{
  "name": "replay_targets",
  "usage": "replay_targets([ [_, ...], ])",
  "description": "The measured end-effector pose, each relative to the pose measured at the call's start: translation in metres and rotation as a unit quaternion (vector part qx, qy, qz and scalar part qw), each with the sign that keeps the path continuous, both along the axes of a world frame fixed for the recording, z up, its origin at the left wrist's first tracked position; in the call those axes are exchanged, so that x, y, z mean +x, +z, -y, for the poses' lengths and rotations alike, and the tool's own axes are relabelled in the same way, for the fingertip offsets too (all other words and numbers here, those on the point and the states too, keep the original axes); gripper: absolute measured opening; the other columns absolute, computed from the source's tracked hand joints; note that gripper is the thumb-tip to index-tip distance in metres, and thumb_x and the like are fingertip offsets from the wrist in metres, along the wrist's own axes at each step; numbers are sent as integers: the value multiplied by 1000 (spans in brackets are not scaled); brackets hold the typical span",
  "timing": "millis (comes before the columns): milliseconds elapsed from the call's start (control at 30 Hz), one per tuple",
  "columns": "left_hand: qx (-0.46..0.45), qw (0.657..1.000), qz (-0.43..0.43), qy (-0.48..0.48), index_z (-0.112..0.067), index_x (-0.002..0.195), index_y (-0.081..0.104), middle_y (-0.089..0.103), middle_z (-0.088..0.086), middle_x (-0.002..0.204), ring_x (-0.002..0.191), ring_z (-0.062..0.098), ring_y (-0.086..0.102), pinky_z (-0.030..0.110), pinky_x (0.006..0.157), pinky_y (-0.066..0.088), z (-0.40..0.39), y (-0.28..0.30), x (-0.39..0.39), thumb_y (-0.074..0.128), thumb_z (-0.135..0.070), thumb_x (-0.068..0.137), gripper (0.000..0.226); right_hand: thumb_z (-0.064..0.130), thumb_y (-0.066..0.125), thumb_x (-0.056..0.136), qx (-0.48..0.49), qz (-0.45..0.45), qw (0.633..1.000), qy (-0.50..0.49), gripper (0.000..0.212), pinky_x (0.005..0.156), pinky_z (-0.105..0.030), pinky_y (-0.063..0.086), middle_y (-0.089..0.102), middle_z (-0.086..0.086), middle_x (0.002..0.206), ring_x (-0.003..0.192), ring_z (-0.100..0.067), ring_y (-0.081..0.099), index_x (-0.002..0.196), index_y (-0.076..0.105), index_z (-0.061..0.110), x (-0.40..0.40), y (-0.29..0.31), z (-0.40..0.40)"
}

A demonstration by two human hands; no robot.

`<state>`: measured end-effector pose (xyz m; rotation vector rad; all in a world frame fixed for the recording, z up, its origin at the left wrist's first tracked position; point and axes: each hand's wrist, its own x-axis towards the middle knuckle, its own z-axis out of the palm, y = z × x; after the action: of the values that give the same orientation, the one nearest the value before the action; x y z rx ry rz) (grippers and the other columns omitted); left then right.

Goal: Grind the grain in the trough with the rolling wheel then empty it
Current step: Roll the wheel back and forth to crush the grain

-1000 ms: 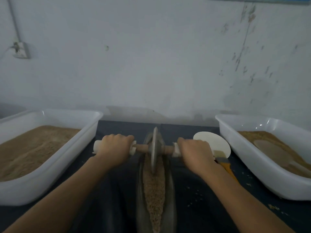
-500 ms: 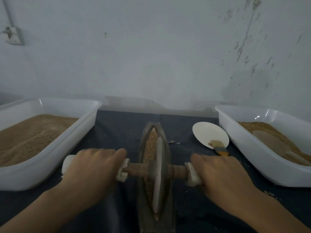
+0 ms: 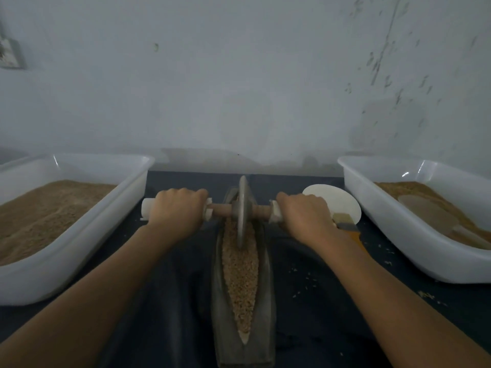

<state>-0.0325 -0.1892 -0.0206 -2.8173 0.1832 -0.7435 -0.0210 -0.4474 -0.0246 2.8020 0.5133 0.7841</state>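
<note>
1. Landmark: trough (image 3: pixel 243 309), dark boat-shaped vessel on dark table (image 3: pixel 170 301), long axis running away from me. All positions below are given rel. to it.
2. Grain (image 3: pixel 240 277): fills the slot from near tip to under the wheel; looks coarse, kernels not yet fine. A few stray bits lie on the table right of the trough.
3. Wheel (image 3: pixel 242 211): upright disc seated in the slot at the trough's far end, axle (image 3: pixel 221 209) crossing the trough w/ a white handle (image 3: pixel 146 209) at each side.
4. Left hand (image 3: pixel 176 212): left of trough, fingers curled fully round the left handle, firm wrap.
5. Right hand (image 3: pixel 303 219): right of trough, fingers curled round the right handle; the handle itself is mostly hidden under my fist.
6. Change: half a sec ago the wheel sat near the trough's middle, close to me; now I've pushed it to the far end, same spot as 1 s ago. So one full back-and-forth stroke is done, approx.
7. Meaning: I judge grinding is mid-way; more strokes needed before emptying. Next pull should come back toward me, keeping the disc upright so grain isn't flung out.
8. Left bin (image 3: pixel 79 235): well left of trough, holds fine tan meal.
9. Right bin (image 3: pixel 398 229): well right, tan contents w/ a scoop (image 3: pixel 430 216).
10. Plate (image 3: pixel 334 203) & brush (image 3: pixel 345 224): betw. trough and right bin, partly behind my right hand.
</note>
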Motion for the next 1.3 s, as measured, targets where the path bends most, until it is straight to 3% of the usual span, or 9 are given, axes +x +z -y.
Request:
replay_targets([
  [200,-19,999,-15,-46,-30,79,38,59,-8,75,66,18,61,29,55,39,0,-6,-75,69,-36,74,32,26,71,76,-20,-53,997,45,32,56,-31,39,64,0,86,72,-22,62,97,47,21,-70,14,8],
  [267,-23,993,2,-118,-28,70,44,50,-9,58,46,17,53,25,46,27,-4,-3,-109,85,-29,51,46,22,85,48,-21,-5,996,86,44,43,-24,26,59,2,64,50,-19,56,79,53,20,-107,18,13],
  [367,-14,985,48,-165,-25,61,48,44,-9,50,37,18,44,23,48,19,-8,9,-142,89,-21,40,46,16,86,26,22,37,992,115,52,47,-18,-1,48,3,48,36,-17,44,63,50,19,-135,22,22],
  [500,-5,990,-3,-143,-29,61,43,39,-12,49,37,11,37,19,47,8,-5,13,-132,89,-25,38,52,30,85,52,0,-54,994,96,46,44,-25,30,57,5,65,52,-14,53,76,47,25,-120,16,19],
  [600,10,996,-26,-80,-37,76,32,37,-15,64,54,3,33,24,50,21,0,3,-90,73,-44,70,43,35,64,81,1,-78,996,54,26,55,-29,32,61,6,89,74,-16,57,94,42,27,-90,8,13],
  [867,-1,1000,18,4,-29,81,35,63,-6,82,73,18,63,29,56,38,3,-1,-5,61,-39,78,28,31,66,81,25,-23,999,0,28,57,-33,31,66,-4,90,78,-30,62,99,47,21,1,1,0],
  [1100,39,999,-14,-17,-33,80,30,50,-12,73,62,7,47,26,57,29,6,5,-45,64,-39,79,35,30,60,85,33,-52,998,34,22,58,-33,37,64,2,94,80,-23,61,99,45,22,-40,-5,12],
  [1200,14,999,-40,-30,-38,74,26,39,-15,69,56,-1,32,20,51,19,2,7,-96,57,-53,81,35,29,76,67,17,-51,996,78,34,54,-30,42,62,5,79,65,-15,58,89,52,24,-93,5,19],
  [1300,-3,995,-26,-97,-36,67,35,42,-12,57,47,2,41,21,48,20,-4,14,-137,72,-45,65,38,20,88,31,22,25,992,125,50,38,-25,28,49,5,52,40,-13,44,66,52,22,-134,17,26],
])
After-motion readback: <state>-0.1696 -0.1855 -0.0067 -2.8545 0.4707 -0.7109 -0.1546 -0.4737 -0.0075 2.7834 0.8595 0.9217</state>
